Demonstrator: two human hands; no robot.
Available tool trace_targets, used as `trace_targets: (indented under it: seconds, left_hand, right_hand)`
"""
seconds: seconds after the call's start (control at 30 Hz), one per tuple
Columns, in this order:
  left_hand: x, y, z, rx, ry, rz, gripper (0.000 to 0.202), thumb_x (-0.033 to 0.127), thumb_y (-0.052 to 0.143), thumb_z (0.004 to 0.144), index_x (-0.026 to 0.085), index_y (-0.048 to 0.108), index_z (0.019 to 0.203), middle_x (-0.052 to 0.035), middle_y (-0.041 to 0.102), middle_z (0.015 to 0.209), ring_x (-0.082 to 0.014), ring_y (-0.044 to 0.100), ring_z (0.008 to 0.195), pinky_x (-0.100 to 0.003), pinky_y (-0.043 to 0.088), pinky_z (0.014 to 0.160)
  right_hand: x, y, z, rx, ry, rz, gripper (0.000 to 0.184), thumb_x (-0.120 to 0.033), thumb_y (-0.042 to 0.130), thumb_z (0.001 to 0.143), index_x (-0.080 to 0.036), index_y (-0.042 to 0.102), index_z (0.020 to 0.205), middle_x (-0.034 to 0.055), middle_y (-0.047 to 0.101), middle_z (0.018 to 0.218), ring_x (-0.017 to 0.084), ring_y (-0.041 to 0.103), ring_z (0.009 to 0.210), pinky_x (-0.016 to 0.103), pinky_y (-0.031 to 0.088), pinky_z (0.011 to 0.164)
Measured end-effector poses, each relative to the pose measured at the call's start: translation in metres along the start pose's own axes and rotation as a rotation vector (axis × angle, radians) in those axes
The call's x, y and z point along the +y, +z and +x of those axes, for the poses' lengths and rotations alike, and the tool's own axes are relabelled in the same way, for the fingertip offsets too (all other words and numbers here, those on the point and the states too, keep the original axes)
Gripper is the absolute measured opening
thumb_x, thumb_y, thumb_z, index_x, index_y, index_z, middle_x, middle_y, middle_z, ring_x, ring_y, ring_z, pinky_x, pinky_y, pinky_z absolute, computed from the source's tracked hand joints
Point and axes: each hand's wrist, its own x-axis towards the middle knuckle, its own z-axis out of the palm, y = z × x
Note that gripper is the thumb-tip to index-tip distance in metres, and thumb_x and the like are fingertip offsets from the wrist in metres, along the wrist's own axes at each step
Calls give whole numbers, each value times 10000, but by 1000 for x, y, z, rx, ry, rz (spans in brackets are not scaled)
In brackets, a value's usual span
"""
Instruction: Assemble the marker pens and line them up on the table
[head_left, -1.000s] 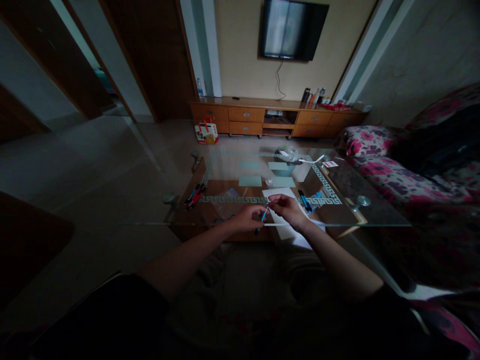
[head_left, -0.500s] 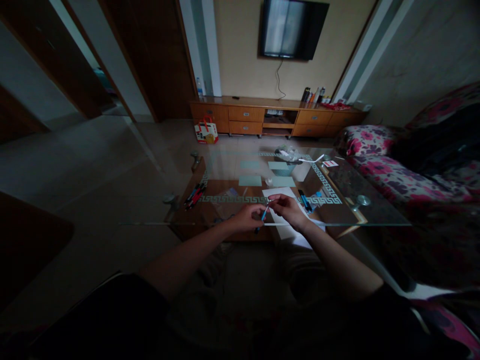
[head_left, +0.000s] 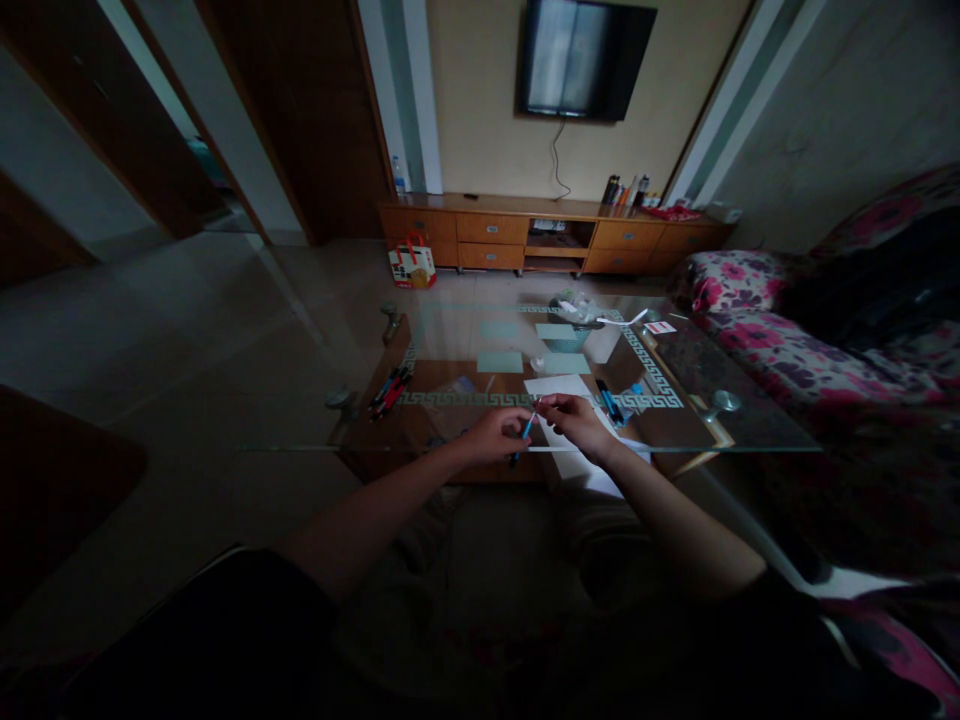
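A slim blue pen (head_left: 527,427) is held slantwise near the front edge of the glass table, its dark end pointing down. My left hand (head_left: 491,436) is closed around its lower part with the fingertips. At the pen's upper end, my right hand (head_left: 576,424) is pinched on a small shiny part, too small to make out well. White paper (head_left: 559,384) lies beneath the right hand and is partly covered by it.
On the glass table, several red and black pens (head_left: 390,392) lie left and blue pens (head_left: 609,402) lie right. Farther back are a clear plastic bag (head_left: 576,308) and a card (head_left: 660,328). A flowered sofa (head_left: 757,335) stands right, a TV cabinet (head_left: 491,230) beyond.
Both hands stay almost in place around the pen. The right fingers have shifted very slightly at its upper end; the grip looks the same.
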Motion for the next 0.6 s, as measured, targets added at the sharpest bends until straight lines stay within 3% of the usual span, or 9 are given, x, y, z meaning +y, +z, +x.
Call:
trace_targets:
  seconds: [0.27, 0.6]
  left_hand:
    - [-1, -2, 0, 20, -6, 11, 409, 273, 720, 761, 135, 637, 1137, 4, 602, 764, -103, 567, 654, -233, 460, 654]
    - [-3, 0, 1, -16, -6, -33, 419, 293, 730, 772, 127, 624, 1142, -1, 614, 754, -107, 578, 664, -229, 455, 652]
  right_hand:
    - [3, 1, 0, -80, -56, -22, 433, -579, 675, 746, -153, 673, 823, 11, 621, 769, 106, 468, 637, 238, 378, 570]
    - [1, 2, -1, -54, -53, 14, 369, -506, 679, 754, -157, 674, 872, 7, 636, 767, 110, 501, 643, 240, 400, 584]
